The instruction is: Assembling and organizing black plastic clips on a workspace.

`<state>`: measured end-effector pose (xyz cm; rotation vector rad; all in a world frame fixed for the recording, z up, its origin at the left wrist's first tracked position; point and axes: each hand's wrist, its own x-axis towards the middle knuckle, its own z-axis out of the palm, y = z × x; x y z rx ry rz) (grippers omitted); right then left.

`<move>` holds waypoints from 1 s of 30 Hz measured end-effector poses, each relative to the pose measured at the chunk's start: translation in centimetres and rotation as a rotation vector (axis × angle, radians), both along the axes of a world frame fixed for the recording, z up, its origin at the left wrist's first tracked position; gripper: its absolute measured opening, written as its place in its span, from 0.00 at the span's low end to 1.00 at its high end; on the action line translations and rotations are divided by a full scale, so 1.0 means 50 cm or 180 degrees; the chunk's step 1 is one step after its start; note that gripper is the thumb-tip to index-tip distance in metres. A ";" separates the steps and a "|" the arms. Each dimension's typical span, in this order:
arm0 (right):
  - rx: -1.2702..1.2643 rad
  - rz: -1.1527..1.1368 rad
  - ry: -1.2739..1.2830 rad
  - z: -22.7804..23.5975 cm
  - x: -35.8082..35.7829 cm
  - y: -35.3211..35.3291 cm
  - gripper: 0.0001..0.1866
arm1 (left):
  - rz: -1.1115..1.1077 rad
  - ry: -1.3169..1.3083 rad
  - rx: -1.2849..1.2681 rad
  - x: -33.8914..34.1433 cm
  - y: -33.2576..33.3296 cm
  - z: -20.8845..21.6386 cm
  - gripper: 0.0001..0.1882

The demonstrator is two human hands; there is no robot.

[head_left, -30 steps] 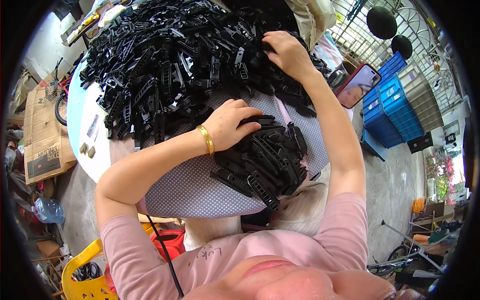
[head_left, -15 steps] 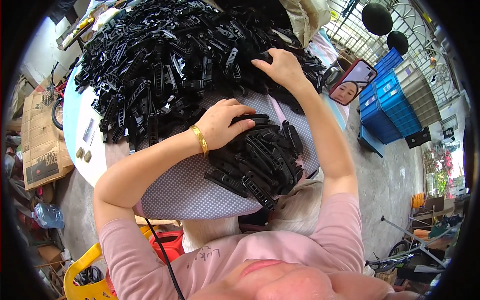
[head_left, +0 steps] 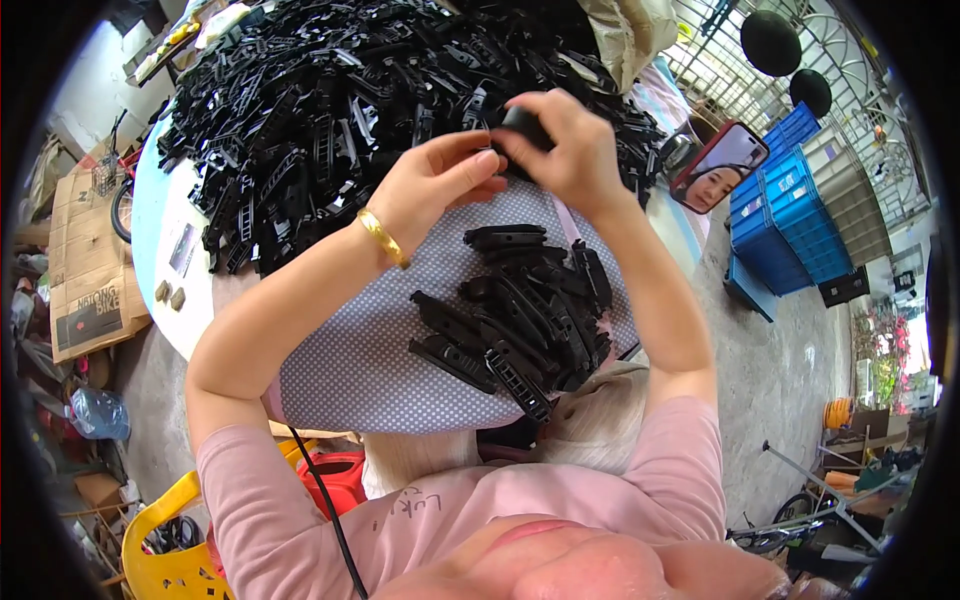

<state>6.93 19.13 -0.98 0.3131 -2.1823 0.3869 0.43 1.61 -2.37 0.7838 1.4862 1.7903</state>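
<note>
My right hand [head_left: 572, 150] is closed round a black plastic part [head_left: 527, 125], held over the near edge of the large heap of black plastic parts [head_left: 330, 110]. Close against it, my left hand [head_left: 440, 178], with a gold bracelet at the wrist, has its fingers curled and thumb drawn in; whatever lies between them is too small or hidden to make out. Below both hands, a smaller pile of long black slotted plastic pieces [head_left: 525, 310] rests on the grey dotted cloth [head_left: 350, 370] in front of me.
A phone [head_left: 718, 168] stands at the heap's right side. Blue crates [head_left: 790, 220] are stacked on the right beyond the table. A flattened cardboard box [head_left: 90, 260] leans at the left. A yellow chair [head_left: 165, 530] is at lower left, and a black cable [head_left: 330, 510] hangs by my left side.
My left hand has left the small pile and moved up to meet my right hand. My right hand has lifted a black part from the heap and turned inward.
</note>
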 end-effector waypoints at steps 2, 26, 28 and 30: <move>0.0333 0.0200 -0.0085 -0.001 0.012 -0.033 0.20 | 0.0116 -0.0401 0.0431 -0.007 -0.001 0.004 0.19; -0.1963 0.1747 -0.1828 0.028 0.049 -0.020 0.19 | -0.0050 -0.0996 -0.0070 -0.032 -0.024 0.032 0.17; -0.1958 0.1871 -0.1935 0.029 0.049 -0.021 0.18 | -0.0022 -0.1029 -0.0125 -0.026 -0.021 0.033 0.18; -0.1930 0.1850 -0.2043 0.033 0.052 -0.019 0.17 | 0.0298 -0.0883 -0.0273 -0.020 -0.016 0.032 0.19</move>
